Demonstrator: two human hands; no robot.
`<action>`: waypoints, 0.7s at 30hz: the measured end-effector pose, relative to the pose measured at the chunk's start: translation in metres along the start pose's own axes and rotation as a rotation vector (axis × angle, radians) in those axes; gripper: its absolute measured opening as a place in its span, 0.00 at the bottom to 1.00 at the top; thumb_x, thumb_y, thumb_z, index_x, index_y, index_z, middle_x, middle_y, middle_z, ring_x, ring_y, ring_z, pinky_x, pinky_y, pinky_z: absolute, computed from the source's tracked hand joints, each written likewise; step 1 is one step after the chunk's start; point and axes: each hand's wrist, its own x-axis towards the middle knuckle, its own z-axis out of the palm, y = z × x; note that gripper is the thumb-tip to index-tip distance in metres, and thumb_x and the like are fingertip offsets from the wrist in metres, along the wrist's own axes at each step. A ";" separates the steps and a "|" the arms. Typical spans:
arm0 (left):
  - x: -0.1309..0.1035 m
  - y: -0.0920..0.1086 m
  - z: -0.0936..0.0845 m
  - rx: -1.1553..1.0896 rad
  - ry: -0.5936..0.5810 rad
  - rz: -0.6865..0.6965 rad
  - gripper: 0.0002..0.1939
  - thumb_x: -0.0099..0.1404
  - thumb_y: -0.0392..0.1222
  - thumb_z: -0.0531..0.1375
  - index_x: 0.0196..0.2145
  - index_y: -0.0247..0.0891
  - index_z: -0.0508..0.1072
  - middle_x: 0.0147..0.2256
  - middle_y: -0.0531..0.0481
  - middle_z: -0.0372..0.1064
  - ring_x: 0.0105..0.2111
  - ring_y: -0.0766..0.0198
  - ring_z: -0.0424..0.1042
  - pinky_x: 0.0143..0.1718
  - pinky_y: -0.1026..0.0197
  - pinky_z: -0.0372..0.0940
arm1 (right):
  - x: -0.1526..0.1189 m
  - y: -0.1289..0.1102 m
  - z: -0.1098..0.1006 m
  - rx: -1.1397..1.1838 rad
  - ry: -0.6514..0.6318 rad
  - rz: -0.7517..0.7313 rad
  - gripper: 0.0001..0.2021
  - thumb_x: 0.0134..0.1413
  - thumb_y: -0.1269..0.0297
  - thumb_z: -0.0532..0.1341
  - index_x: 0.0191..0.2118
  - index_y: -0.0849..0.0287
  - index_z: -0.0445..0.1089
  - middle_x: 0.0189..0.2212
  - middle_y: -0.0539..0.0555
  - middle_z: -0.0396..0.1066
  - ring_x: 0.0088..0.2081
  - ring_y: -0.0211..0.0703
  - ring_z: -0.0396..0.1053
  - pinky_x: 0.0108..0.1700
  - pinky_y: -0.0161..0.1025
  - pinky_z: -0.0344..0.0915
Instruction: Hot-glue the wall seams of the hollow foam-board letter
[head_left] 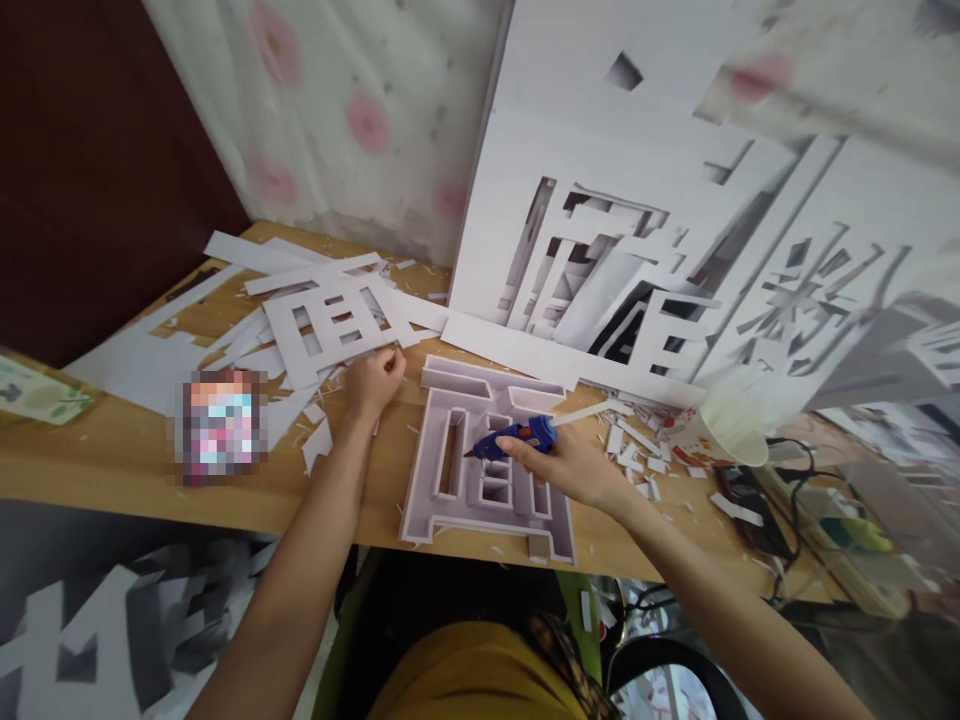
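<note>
My right hand [581, 465] is wrapped round a blue hot glue gun [517, 437], its nozzle pointing left. A white glue stick [589, 413] appears to stick out from its rear. Directly below the gun lies a white foam-board channel letter [420, 480], a character shape with raised walls and open slots. Whether the nozzle touches a wall cannot be made out. To the left of the letter, my left hand [373, 383] is closed over the table, fingertips pinched together. What they hold, if anything, is hidden. Cut-out white board [281, 345] lies just beyond that hand.
Large white boards with cut-out characters [517, 150] lean at the back right. Small offcuts [634, 445] and a paper cup [720, 430] lie right of the letter. A dark phone-like device [757, 510] and cables sit farther right. A blurred-out object [221, 425] is at left.
</note>
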 end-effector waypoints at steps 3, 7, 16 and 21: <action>0.000 0.000 0.000 0.005 0.001 0.003 0.19 0.67 0.46 0.52 0.21 0.39 0.71 0.22 0.48 0.69 0.23 0.63 0.59 0.30 0.59 0.46 | -0.003 0.001 0.002 0.002 -0.009 -0.009 0.28 0.58 0.33 0.54 0.25 0.55 0.66 0.18 0.47 0.62 0.22 0.38 0.61 0.26 0.36 0.56; 0.000 0.000 -0.001 0.008 -0.002 0.001 0.19 0.67 0.46 0.52 0.21 0.39 0.71 0.21 0.48 0.69 0.23 0.63 0.59 0.29 0.59 0.46 | -0.006 0.004 0.005 0.012 -0.038 -0.025 0.28 0.59 0.33 0.54 0.27 0.55 0.71 0.19 0.47 0.61 0.24 0.38 0.59 0.28 0.36 0.56; 0.000 0.001 -0.002 0.010 -0.003 0.000 0.18 0.67 0.46 0.53 0.22 0.39 0.72 0.23 0.47 0.70 0.24 0.63 0.60 0.29 0.58 0.44 | -0.016 0.004 0.009 0.022 -0.056 -0.068 0.27 0.59 0.35 0.56 0.28 0.55 0.74 0.20 0.47 0.64 0.24 0.38 0.58 0.28 0.36 0.55; 0.000 0.001 -0.002 0.011 0.000 -0.003 0.17 0.67 0.45 0.53 0.22 0.39 0.71 0.23 0.46 0.71 0.24 0.62 0.61 0.29 0.58 0.45 | -0.023 -0.001 0.010 0.065 -0.060 -0.118 0.25 0.59 0.37 0.58 0.30 0.55 0.76 0.24 0.48 0.69 0.27 0.39 0.63 0.30 0.36 0.59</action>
